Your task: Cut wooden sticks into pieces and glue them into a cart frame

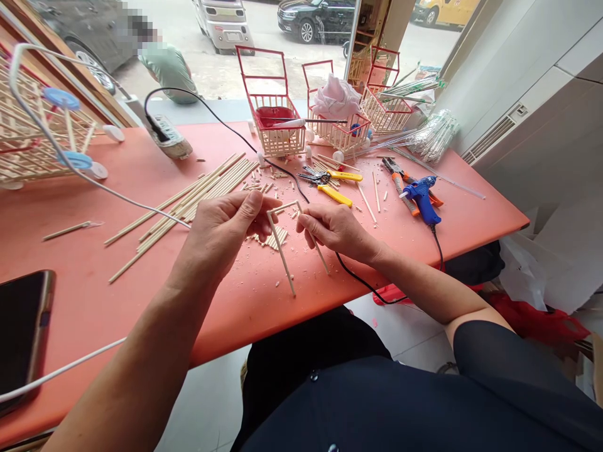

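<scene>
Between my hands is a three-sided frame of thin wooden sticks (282, 254), its two long legs hanging down toward the table's near edge. My left hand (230, 220) pinches it at the left corner, thumb on top. At the right corner, my right hand (332, 227) has its fingers curled around the joint. Just behind them lie short cut sticks (277, 237) in a small row among wood crumbs. Yellow-handled wire strippers (332, 182) rest beyond my right hand. Long wooden sticks (188, 201) lie in a loose bundle beyond my left hand.
Small stick-built carts (281, 119) with red trim stand along the back. At right are a blue glue gun (423, 198) and orange-handled pliers (400, 188). A phone (23, 333), power strip (167, 135) and cables lie on the red table (226, 314). Outside, a person (169, 69) sits.
</scene>
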{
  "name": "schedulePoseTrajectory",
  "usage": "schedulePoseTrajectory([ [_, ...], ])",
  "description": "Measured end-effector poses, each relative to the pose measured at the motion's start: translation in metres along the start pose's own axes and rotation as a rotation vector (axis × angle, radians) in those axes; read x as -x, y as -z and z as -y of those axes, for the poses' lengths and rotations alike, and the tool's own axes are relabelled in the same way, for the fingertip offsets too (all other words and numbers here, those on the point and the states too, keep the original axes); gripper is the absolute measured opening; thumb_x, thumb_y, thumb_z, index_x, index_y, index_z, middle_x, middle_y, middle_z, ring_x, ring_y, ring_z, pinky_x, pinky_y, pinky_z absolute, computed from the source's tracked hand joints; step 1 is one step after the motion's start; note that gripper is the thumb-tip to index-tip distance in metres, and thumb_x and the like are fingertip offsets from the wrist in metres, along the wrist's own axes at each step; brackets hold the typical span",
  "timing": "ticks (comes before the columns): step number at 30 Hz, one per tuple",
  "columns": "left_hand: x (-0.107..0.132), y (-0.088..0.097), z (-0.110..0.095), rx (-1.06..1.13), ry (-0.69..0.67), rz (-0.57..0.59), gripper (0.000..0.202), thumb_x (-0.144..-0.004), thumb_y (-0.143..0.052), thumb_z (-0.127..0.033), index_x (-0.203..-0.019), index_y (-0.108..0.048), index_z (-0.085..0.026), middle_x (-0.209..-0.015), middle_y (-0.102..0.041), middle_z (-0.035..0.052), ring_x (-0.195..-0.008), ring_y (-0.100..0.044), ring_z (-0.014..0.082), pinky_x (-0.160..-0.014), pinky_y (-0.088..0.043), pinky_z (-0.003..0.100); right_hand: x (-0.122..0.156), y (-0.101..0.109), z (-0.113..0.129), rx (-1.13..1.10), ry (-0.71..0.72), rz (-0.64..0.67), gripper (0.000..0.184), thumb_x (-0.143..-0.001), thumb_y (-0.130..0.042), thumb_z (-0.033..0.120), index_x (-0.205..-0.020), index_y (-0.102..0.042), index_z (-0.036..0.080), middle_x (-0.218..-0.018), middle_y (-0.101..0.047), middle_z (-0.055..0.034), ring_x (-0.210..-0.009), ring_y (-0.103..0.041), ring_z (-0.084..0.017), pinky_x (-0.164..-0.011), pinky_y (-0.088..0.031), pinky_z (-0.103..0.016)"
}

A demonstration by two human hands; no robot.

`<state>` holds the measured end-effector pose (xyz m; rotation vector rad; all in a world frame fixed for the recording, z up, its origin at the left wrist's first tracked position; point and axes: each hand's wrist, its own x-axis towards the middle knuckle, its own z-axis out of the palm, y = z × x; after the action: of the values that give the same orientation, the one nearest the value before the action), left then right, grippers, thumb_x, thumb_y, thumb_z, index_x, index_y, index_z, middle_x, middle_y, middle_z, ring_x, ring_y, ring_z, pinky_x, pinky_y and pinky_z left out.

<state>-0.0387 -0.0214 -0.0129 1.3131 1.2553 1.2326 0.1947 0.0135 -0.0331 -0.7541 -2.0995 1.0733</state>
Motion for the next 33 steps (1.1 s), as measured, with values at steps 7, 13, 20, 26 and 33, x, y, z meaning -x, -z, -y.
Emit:
schedulePoseTrajectory([
  [7, 0.005, -0.006, -0.006, -0.102, -0.043, -0.008, 0.033, -0.088, -0.088, -0.050, -0.092, -0.087, -0.017, -0.084, -0.080, 0.0091, -0.059, -0.057, 0.0137, -0.056, -0.048, 0.029, -0.002, 0.000, 0.002, 0.005, -0.005, 0.016, 0.036, -0.117, -0.055, 0.040, -0.091, -0.068, 0.019, -0.064, -0.064, 0.0045, -0.061, -0.058, -0.010, -0.073, -0.047, -0.027],
  [13, 0.008, -0.005, -0.008, -0.157, -0.013, 0.000, 0.036, -0.081, -0.094, -0.049, -0.098, -0.091, -0.018, -0.085, -0.084, 0.0086, -0.065, -0.063, 0.0154, -0.059, -0.050, 0.027, -0.001, 0.000, 0.003, 0.030, 0.022, 0.057, 0.035, -0.118, -0.054, 0.037, -0.094, -0.071, 0.018, -0.065, -0.064, 0.0046, -0.065, -0.060, -0.011, -0.075, -0.046, -0.027],
  [20, 0.009, -0.006, -0.014, -0.214, -0.032, -0.003, 0.036, -0.076, -0.095, -0.050, -0.094, -0.091, -0.019, -0.082, -0.085, 0.0090, -0.074, -0.073, 0.0208, -0.063, -0.056, 0.029, -0.002, 0.000, 0.003, 0.055, 0.008, 0.087, 0.036, -0.119, -0.054, 0.039, -0.096, -0.071, 0.018, -0.066, -0.065, 0.0042, -0.066, -0.062, -0.011, -0.074, -0.047, -0.027],
  [26, 0.011, -0.008, -0.013, -0.282, -0.066, -0.039, 0.020, -0.081, -0.086, -0.039, -0.088, -0.091, -0.021, -0.079, -0.084, 0.0064, -0.073, -0.074, 0.0207, -0.063, -0.057, 0.029, -0.002, 0.001, 0.004, 0.057, 0.030, 0.080, 0.035, -0.118, -0.054, 0.037, -0.097, -0.073, 0.017, -0.066, -0.066, 0.0043, -0.064, -0.062, -0.011, -0.074, -0.048, -0.026],
  [33, 0.009, -0.008, -0.007, -0.307, -0.089, -0.054, 0.022, -0.082, -0.085, -0.041, -0.089, -0.091, -0.021, -0.074, -0.080, 0.0050, -0.068, -0.070, 0.0196, -0.060, -0.055, 0.029, -0.002, 0.001, 0.003, 0.073, 0.020, 0.089, 0.034, -0.118, -0.054, 0.036, -0.096, -0.071, 0.017, -0.066, -0.066, 0.0043, -0.067, -0.064, -0.011, -0.076, -0.048, -0.026],
])
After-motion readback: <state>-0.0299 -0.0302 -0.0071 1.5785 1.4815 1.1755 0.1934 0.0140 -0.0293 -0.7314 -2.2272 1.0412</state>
